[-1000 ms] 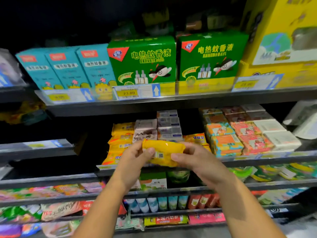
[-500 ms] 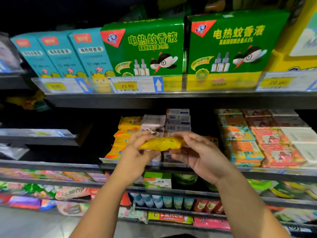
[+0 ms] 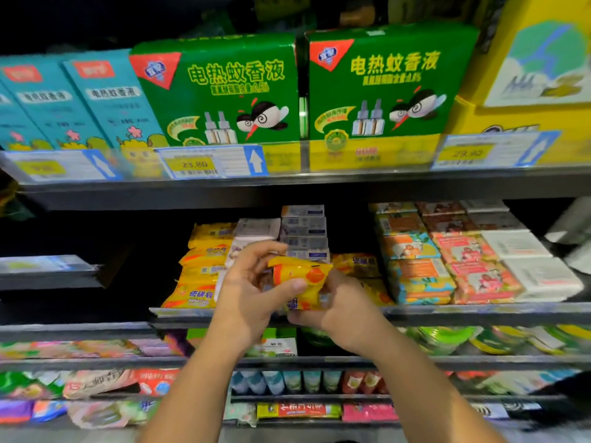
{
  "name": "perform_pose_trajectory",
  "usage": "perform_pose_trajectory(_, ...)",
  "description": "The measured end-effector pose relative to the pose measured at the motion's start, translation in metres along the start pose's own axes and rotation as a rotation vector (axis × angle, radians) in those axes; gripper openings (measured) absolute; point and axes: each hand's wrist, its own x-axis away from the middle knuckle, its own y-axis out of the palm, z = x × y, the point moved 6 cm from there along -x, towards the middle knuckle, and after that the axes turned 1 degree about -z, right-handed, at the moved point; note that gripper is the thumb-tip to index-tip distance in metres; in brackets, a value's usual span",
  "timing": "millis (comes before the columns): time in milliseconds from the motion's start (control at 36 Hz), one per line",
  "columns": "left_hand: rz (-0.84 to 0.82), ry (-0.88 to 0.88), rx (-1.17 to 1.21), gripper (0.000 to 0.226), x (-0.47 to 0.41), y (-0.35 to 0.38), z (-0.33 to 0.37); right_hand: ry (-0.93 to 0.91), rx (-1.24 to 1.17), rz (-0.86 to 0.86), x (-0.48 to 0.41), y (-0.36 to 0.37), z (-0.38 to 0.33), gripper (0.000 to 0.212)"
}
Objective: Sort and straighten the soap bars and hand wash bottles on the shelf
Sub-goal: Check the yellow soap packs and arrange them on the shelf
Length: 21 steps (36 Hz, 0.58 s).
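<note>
**Yellow soap packet held in both hands at the soap shelf**

The left hand grips the yellow soap packet from its left end, thumb pressed on the front and fingers curled over the top. The right hand cups it from below and the right, fingers wrapped round the lower edge. The packet sits tilted, in the air just in front of the middle shelf, not resting on it.

Behind the hands, a stack of matching yellow packets lies at the left, with pale boxed soap bars piled beside it. Further right stand rows of orange and pink soap boxes. On the shelf above are two green mosquito-liquid boxes.
</note>
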Motion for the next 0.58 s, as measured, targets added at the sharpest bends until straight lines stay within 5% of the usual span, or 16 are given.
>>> perform_pose_trajectory(278,-0.054,0.002,-0.183,0.053,0.005,-0.006,0.006,-0.095,-0.188,0.169,0.013,-0.050,-0.010,0.056)
perform_pose_trajectory(583,-0.095,-0.053,-0.219,0.060,0.017,-0.007,-0.004,-0.172,-0.258,0.084,0.011,-0.016,-0.029,0.053)
